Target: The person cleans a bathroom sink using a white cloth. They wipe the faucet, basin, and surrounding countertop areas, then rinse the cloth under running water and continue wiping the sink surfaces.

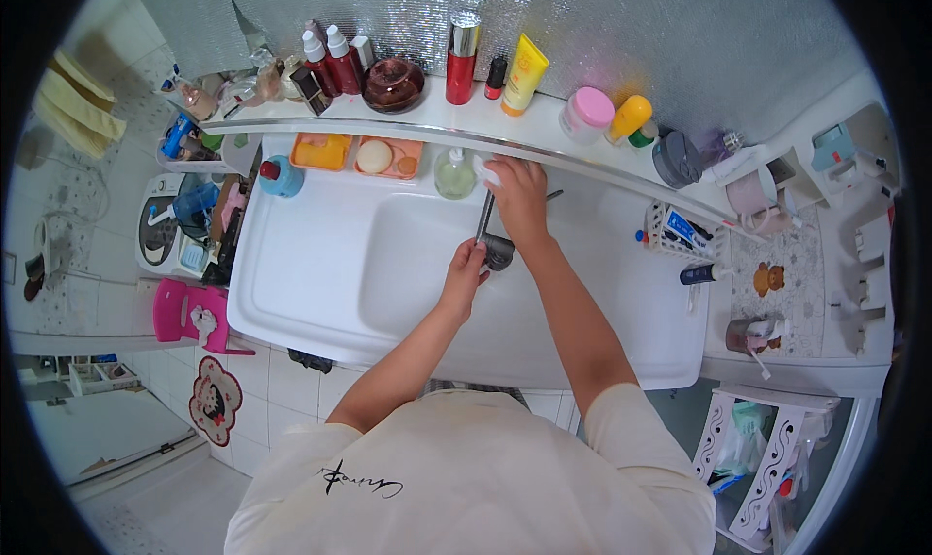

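Over the white sink basin (408,264), my left hand (464,274) grips the dark spout end of a metal faucet (499,251). My right hand (520,198) is at the upper part of the faucet, under the shelf's edge, with a white tissue or cloth (483,169) held in its fingers. Just left of that cloth stands a clear pump bottle of pale green liquid (455,175). A thin lever (555,194) sticks out right of my right wrist. My right fingertips are partly hidden by the shelf edge.
A glass-edged shelf (328,127) with bottles, jars and a yellow tube (524,76) spans the back. Two orange soap trays (320,152) and a blue bottle with a red cap (280,176) stand at the back left. A white basket (681,231) of toothpaste is at the right.
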